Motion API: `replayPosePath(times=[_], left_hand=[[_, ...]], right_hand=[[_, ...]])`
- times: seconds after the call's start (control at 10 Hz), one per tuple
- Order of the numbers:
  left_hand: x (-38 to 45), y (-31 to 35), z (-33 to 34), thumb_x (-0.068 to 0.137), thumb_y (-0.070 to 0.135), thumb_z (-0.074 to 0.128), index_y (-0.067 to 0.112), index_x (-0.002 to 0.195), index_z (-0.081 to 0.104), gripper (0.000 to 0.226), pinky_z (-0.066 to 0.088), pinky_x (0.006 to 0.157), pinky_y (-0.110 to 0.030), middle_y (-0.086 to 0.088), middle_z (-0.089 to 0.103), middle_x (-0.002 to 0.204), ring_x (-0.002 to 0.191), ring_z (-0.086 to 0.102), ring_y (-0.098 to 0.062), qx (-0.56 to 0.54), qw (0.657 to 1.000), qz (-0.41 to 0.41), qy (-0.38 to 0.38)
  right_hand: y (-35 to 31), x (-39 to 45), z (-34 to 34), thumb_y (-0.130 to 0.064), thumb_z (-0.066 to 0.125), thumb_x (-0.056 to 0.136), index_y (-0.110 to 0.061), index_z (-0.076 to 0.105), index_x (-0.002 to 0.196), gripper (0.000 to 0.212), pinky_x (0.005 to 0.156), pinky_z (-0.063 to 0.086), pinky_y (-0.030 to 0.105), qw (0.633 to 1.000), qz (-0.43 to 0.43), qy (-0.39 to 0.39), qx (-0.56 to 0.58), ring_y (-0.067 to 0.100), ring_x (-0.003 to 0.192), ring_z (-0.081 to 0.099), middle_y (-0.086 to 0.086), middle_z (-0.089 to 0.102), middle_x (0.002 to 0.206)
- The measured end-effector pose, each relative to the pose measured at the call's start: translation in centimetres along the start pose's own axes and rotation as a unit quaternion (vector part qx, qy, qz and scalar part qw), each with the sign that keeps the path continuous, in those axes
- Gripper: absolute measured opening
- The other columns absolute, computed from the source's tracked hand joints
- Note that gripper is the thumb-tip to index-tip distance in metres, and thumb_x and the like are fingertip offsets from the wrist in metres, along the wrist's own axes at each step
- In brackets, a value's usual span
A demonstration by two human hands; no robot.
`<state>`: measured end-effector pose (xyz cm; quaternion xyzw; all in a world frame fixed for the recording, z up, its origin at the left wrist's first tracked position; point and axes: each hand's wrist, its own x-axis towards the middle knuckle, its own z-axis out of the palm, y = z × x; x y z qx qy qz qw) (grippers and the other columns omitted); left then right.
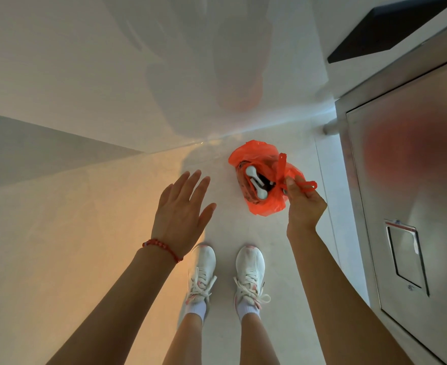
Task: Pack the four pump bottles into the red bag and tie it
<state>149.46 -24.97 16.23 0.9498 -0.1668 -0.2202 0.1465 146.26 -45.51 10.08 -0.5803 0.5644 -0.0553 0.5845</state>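
The red bag (263, 177) sits on the pale floor (111, 233), a little beyond the person's white shoes (226, 272) and to the right of the midline, close to a steel cabinet (414, 206) that runs along the right edge of the scene. Its mouth gapes upward, and white pump heads (255, 181) show inside above dark bottle bodies; how many bottles are in there cannot be counted from this view.

The right hand (304, 204) is over the near right corner of the bag. Its fingers (291, 184) are curled and pinch a twisted red handle strip (302, 186), which loops out to the right of the fingertips, while a second strip rises from the same pinch toward the far side. Whether a knot has formed there is unclear.

The left hand (183, 206) hovers flat and spread, fingers straight, holding nothing. It lies well to the left of the bag, apart from it, with a red bead bracelet (163, 248) at the wrist.

The relation that matters is this: the loose plastic at the far left of the mouth lies to the right of the left hand and slightly farther away, and no hand has it. The right hand is already at the bag, so the left is the one that has to cross. Judging by the open mouth, the tie looks unfinished, and the next move likely calls for the left hand to reach right and gather that side toward the pinched strip.
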Motion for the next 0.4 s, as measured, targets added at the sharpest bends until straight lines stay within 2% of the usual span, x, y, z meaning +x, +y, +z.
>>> replayPosePath(times=[0.1, 0.2, 0.3, 0.4], left_hand=[[-0.3, 0.4, -0.3, 0.087, 0.025, 0.057, 0.005, 0.129, 0.046, 0.047, 0.036, 0.100, -0.053, -0.020, 0.047, 0.136, 0.127, 0.041, -0.039, 0.002, 1.000, 0.004, 0.002], [-0.8, 1.1, -1.0, 0.088, 0.026, 0.056, 0.006, 0.130, 0.045, 0.047, 0.035, 0.101, -0.053, -0.019, 0.046, 0.137, 0.128, 0.040, -0.038, 0.002, 1.000, -0.002, -0.005], [-1.5, 1.9, -2.2, 0.087, 0.026, 0.057, 0.006, 0.130, 0.045, 0.048, 0.036, 0.100, -0.053, -0.019, 0.047, 0.136, 0.127, 0.041, -0.038, 0.006, 1.000, 0.008, 0.010], [-2.6, 3.2, -3.5, 0.086, 0.025, 0.059, 0.006, 0.128, 0.047, 0.048, 0.037, 0.098, -0.054, -0.019, 0.049, 0.134, 0.125, 0.044, -0.039, 0.008, 1.000, 0.016, 0.025]], right_hand=[[0.2, -0.6, -0.9, -0.012, 0.069, 0.079, 0.002, 0.068, 0.088, 0.016, 0.082, 0.051, 0.034, 1.000, -0.012, -0.006, -0.021, 0.017, 0.072, 0.059, 0.000, 0.064, 0.065], [0.0, -1.9, -2.0, -0.013, 0.069, 0.079, 0.002, 0.065, 0.107, 0.032, 0.097, 0.045, 0.040, 0.998, -0.011, -0.020, -0.062, 0.027, 0.095, 0.063, 0.016, 0.069, 0.098], [-0.5, -3.8, -3.3, -0.021, 0.068, 0.081, -0.004, 0.055, 0.122, 0.047, 0.098, 0.040, 0.034, 0.986, -0.056, -0.052, -0.149, 0.029, 0.115, 0.057, 0.015, 0.060, 0.125], [-2.1, -6.1, -4.7, -0.024, 0.066, 0.082, -0.009, 0.056, 0.122, 0.043, 0.092, 0.037, 0.027, 0.963, -0.140, -0.080, -0.217, 0.028, 0.114, 0.057, 0.012, 0.061, 0.125]])
